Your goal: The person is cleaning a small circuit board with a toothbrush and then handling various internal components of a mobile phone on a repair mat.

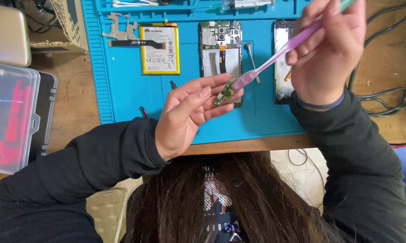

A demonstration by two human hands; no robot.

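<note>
My left hand [189, 114] holds a small green circuit board [224, 93] between thumb and fingertips, above the blue work mat [122, 94]. My right hand [331, 49] grips a purple toothbrush [275, 56] whose bristled head rests against the small board. Behind the hands an opened phone body [221, 47] lies face down on the mat, showing its inner frame and a flex cable. A second phone part with a black frame [280, 58] lies partly hidden under my right hand.
A yellow phone battery [159, 48], a metal bracket with a flex strip [126, 36], a small metal spudger [252, 56] and a syringe [245, 4] lie on the mat. A clear plastic case [9, 117] sits left. Cables [392, 94] run right. Long hair [221, 198] hangs below.
</note>
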